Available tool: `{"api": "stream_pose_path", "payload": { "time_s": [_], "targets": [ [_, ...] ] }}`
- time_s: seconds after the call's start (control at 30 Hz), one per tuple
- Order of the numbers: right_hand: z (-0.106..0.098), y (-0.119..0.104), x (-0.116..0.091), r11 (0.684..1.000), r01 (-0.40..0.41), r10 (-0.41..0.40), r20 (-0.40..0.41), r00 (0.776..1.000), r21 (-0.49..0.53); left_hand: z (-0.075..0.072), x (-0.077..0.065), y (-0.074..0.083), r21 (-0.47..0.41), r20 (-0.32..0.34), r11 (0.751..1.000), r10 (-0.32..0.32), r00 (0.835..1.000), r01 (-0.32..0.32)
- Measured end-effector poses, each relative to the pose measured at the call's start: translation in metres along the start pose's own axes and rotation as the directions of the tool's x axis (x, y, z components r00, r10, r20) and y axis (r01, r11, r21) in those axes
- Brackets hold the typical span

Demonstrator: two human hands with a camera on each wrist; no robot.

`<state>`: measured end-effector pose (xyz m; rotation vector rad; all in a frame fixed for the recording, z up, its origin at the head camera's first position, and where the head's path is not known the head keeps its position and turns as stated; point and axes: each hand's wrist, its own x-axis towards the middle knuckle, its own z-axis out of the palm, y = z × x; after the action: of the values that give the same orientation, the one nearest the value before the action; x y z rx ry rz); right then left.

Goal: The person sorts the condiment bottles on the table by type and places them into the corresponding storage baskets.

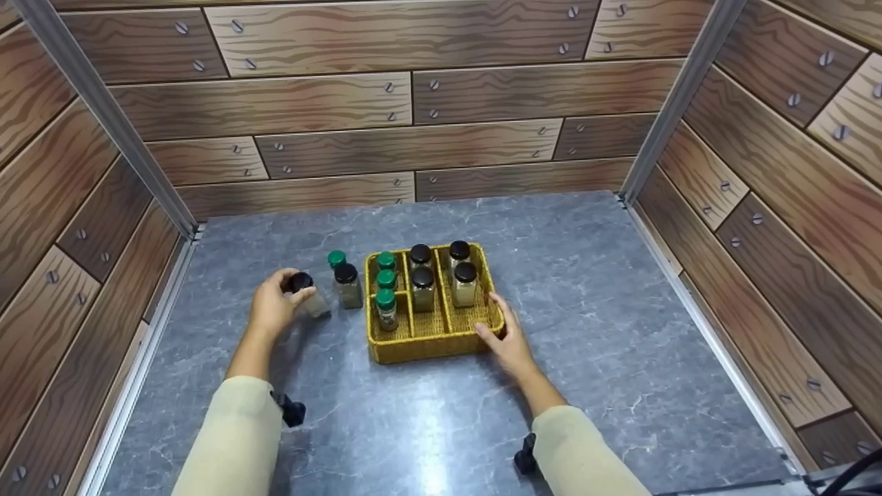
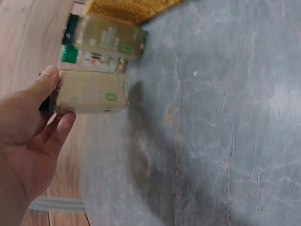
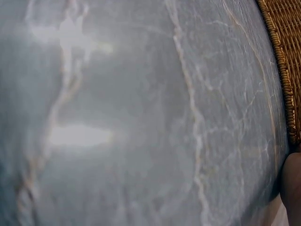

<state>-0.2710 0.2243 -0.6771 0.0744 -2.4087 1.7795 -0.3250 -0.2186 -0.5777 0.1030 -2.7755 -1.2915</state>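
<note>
My left hand (image 1: 273,308) pinches a glass spice jar (image 2: 91,92) near its black cap, with thumb and fingers on either side. The jar tilts, left of the others. Beside it on the table stand a black-capped spice jar (image 1: 349,289) and a smaller green-capped one (image 1: 336,259). My right hand (image 1: 511,344) holds the front right corner of a yellow woven basket (image 1: 427,348), thumb at the front rim and fingers along the right side. In the right wrist view only part of a finger (image 3: 292,181) shows beside the basket.
Inside the divided basket, green-capped jars (image 1: 386,313) stand in the left compartments. Black-capped jars (image 1: 422,289) fill the back of the middle compartment; others (image 1: 465,286) stand in the right one. Wood-patterned walls (image 1: 344,103) border the grey marbled table (image 1: 586,275).
</note>
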Motion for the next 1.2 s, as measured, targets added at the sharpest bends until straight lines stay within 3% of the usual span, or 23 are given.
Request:
{"api": "stream_pose_path", "payload": {
  "time_s": [0.17, 0.53, 0.83, 1.2],
  "targets": [
    [0.000, 0.003, 0.000, 1.000, 0.012, -0.012, -0.008, 1.000, -0.002, 0.001, -0.010, 0.011, -0.013, -0.001, 0.999, -0.029, 1.000, 0.029],
    [-0.002, 0.005, 0.002, 1.000, 0.001, -0.001, -0.009, 1.000, -0.008, 0.006, -0.037, 0.029, -0.044, -0.005, 0.998, 0.034, 0.999, -0.034],
    [0.000, 0.007, 0.003, 1.000, 0.028, -0.028, -0.010, 1.000, 0.005, 0.001, -0.065, 0.052, -0.088, 0.040, 0.996, -0.013, 0.999, 0.017],
    [-0.001, 0.005, 0.002, 1.000, 0.025, -0.025, 0.003, 1.000, 0.010, 0.002, -0.077, 0.075, -0.152, 0.064, 0.987, -0.034, 0.997, 0.044]
  ]
}}
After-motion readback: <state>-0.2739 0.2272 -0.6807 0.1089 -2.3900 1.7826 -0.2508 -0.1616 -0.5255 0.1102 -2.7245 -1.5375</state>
